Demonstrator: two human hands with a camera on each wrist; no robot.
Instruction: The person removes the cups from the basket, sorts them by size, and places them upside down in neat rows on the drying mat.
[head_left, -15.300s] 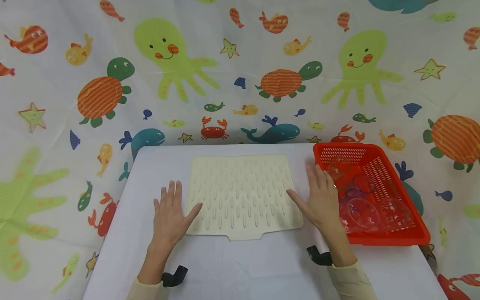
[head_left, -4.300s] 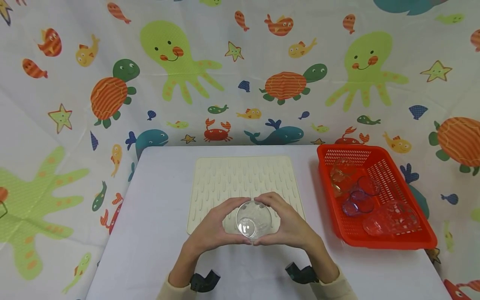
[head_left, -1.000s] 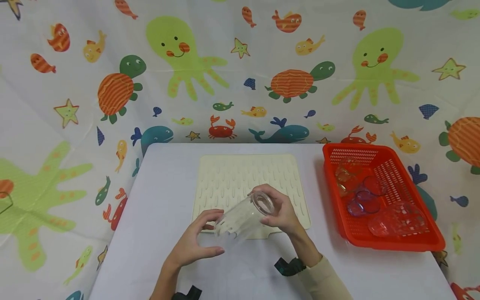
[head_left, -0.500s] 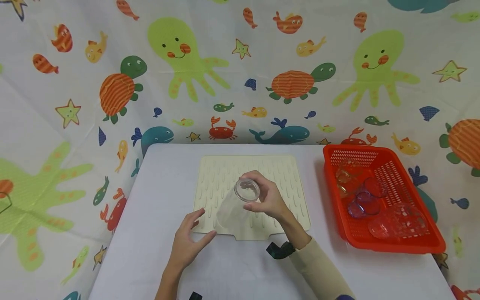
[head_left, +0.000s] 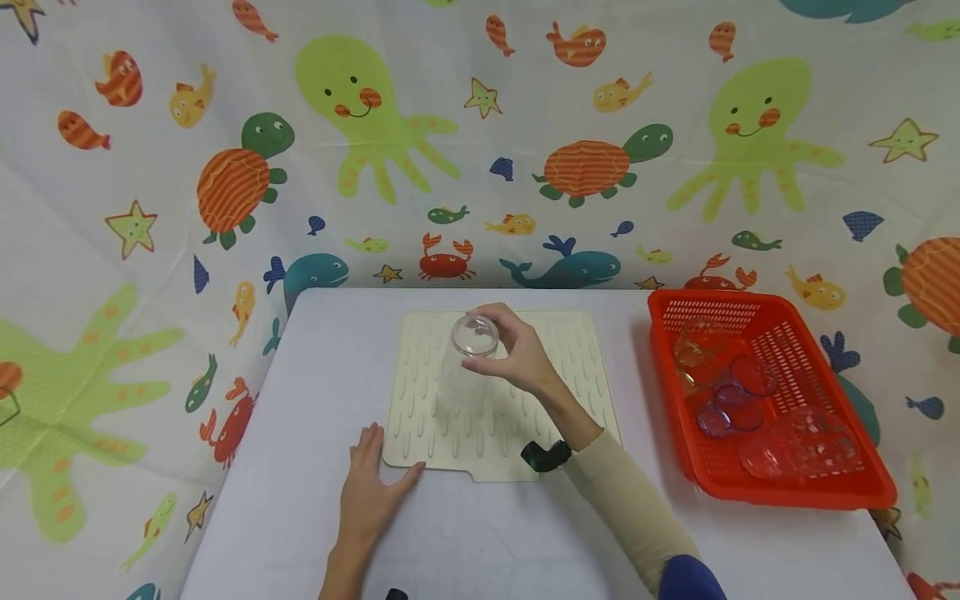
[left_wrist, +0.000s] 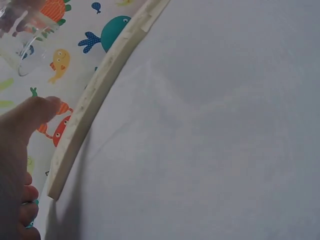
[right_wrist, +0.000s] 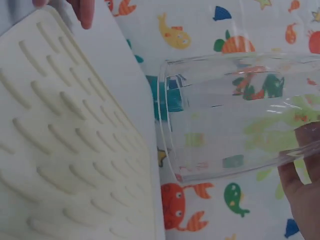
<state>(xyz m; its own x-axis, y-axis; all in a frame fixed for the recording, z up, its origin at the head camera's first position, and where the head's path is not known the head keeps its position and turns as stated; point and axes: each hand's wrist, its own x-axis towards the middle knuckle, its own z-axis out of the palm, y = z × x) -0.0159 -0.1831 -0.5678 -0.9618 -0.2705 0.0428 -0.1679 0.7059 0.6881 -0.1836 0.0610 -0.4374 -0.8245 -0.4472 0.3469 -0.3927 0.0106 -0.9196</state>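
My right hand [head_left: 517, 354] grips a clear drinking glass [head_left: 459, 383] near its base, thumb and fingers on either side. The glass is upside down over the left half of a cream ridged drying mat [head_left: 547, 417]. In the right wrist view the rim of the glass [right_wrist: 240, 115] faces the mat [right_wrist: 75, 135], with a gap between them. My left hand [head_left: 369, 492] lies at the mat's near left corner, fingers straight and thumb spread along the front edge. In the left wrist view the left hand [left_wrist: 15, 135] holds nothing.
A red plastic basket [head_left: 795, 500] stands at the table's right side. Inside it are a purple-tinted glass [head_left: 731, 408], clear glassware [head_left: 802, 446] and an amber-tinted piece [head_left: 697, 350]. A sea-animal printed curtain [head_left: 480, 50] hangs behind the white table [head_left: 337, 350].
The glass went from tilted between both hands to upside down in my right hand, moving forward and left over the mat. My left hand let go and came down beside the mat's corner.
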